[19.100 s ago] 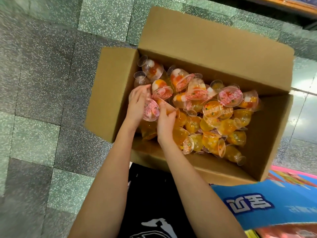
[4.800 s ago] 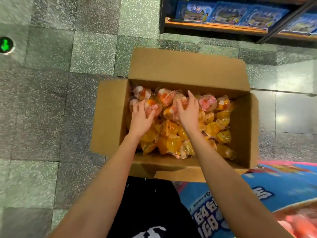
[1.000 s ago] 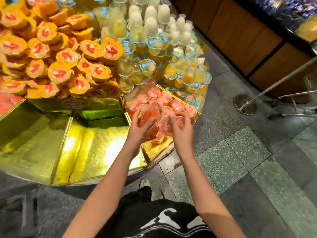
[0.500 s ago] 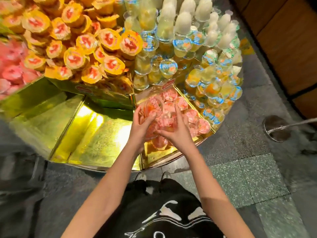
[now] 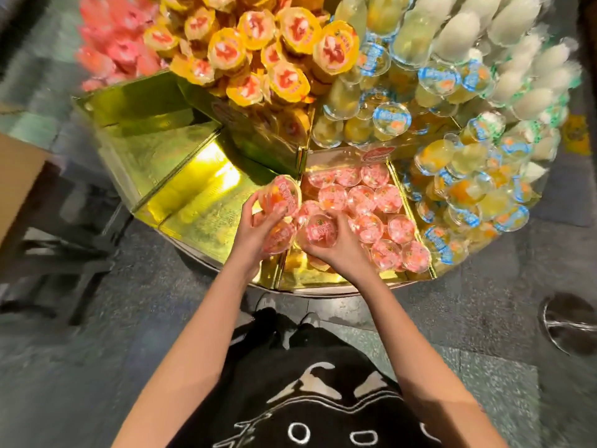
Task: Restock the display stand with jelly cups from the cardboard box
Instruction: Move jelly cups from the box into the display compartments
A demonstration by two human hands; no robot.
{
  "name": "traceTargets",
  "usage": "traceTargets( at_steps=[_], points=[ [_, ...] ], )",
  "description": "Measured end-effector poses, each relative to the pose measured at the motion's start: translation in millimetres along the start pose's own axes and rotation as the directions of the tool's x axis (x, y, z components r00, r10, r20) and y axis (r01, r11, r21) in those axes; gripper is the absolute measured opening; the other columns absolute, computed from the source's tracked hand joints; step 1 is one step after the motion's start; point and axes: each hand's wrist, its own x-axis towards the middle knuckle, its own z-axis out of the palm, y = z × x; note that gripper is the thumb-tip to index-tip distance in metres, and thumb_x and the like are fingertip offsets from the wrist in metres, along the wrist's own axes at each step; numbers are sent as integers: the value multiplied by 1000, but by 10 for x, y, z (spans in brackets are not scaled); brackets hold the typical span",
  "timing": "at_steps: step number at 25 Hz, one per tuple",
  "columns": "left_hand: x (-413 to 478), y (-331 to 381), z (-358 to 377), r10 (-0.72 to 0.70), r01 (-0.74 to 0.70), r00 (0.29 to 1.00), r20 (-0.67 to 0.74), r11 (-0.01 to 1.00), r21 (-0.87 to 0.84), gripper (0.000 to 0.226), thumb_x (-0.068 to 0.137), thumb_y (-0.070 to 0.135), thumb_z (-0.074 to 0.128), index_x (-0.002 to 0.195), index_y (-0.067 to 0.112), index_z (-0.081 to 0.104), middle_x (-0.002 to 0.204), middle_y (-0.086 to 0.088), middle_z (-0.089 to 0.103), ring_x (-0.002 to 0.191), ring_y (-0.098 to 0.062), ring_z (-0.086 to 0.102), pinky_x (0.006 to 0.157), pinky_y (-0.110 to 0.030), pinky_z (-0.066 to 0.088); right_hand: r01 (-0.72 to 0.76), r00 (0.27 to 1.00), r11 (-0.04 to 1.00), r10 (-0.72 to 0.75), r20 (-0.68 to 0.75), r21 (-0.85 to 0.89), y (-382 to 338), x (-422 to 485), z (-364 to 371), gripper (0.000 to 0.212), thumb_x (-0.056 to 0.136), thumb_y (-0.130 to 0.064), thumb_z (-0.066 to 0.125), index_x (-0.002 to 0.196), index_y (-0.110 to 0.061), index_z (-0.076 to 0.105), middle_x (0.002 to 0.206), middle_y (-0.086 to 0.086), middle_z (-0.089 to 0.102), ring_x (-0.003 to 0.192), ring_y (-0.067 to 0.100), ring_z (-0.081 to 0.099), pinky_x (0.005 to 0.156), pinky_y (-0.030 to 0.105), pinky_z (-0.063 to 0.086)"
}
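Observation:
A round display stand (image 5: pixel 200 218) with gold compartments stands before me. One front compartment holds several pink-lidded jelly cups (image 5: pixel 365 202). My left hand (image 5: pixel 255 234) grips a stack of pink-lidded jelly cups (image 5: pixel 282 197) over that compartment's left edge. My right hand (image 5: pixel 339 250) holds another pink-lidded cup (image 5: pixel 319 229) low at the compartment's front. A corner of the cardboard box (image 5: pixel 16 176) shows at the far left.
Upper tiers carry yellow-lidded cups (image 5: pixel 284 50), blue-lidded clear cups (image 5: pixel 436 79), white cones (image 5: pixel 517 43) and pink packs (image 5: pixel 113 46). The gold compartment (image 5: pixel 181 163) to the left holds nothing. A round metal base plate (image 5: pixel 568 321) lies on the floor at right.
The view has closed in on the stand. Both hands stay over the pink-cup compartment; my left hand has lifted its cups slightly, and my right hand has lowered toward the front.

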Motion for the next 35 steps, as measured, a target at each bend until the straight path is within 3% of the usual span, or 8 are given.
traceTargets(
  at_steps=[5,8,11,14,17,21,27,35],
  points=[
    [-126,-46,-590,2,-13,996,-93,993,-119,54,89,29,66,131,44,36,122,9,56,105,-23,65,81,-50,57,89,958,940,8,285,-328,198,13,270,83,76,-29,81,143,-11,35,132,6,39,121,16,41,94,23,35],
    [-178,-86,-766,-8,-9,993,-117,989,-148,70,79,36,70,140,42,36,133,3,55,112,-29,63,84,-54,56,321,873,776,-20,488,-543,271,84,433,82,76,-28,78,141,-4,34,130,12,42,117,25,47,86,29,40],
    [-217,-147,-834,-17,-4,990,-140,989,-150,65,88,31,66,142,42,33,127,10,55,109,-25,64,87,-55,55,450,816,643,-14,577,-620,243,141,492,76,80,-40,75,135,-7,35,123,11,47,94,23,53,73,35,46],
    [-233,-196,-861,-32,11,991,-132,988,-157,64,90,28,65,142,42,32,123,13,55,110,-24,62,84,-52,57,482,802,586,4,597,-651,211,229,449,74,81,-40,73,134,-7,32,122,11,50,85,22,55,66,34,47],
    [-240,-235,-896,-45,24,991,-129,986,-162,63,91,26,65,142,43,32,121,13,54,111,-24,60,85,-54,56,488,795,530,58,604,-693,251,295,375,81,79,-40,74,138,-8,28,134,15,47,95,29,60,76,43,54],
    [-216,-256,-892,-38,15,990,-132,985,-170,63,91,26,65,143,41,33,122,14,53,112,-22,58,84,-54,57,535,807,361,49,588,-764,347,293,470,77,83,-45,67,140,-10,29,135,15,48,102,30,58,83,41,53],
    [-199,-268,-871,-47,21,989,-137,982,-185,79,78,35,72,146,40,32,125,13,54,117,-24,55,84,-56,56,528,831,219,62,552,-820,441,375,593,78,86,-49,63,142,-6,30,140,15,46,130,30,37,110,43,30],
    [-185,-354,-969,-71,28,980,-188,975,-222,69,87,30,70,146,40,34,135,8,52,120,-27,55,85,-59,55,585,808,-63,134,574,-808,479,465,721,88,83,-64,60,142,-11,23,133,13,54,129,28,40,103,44,33]
  ],
)
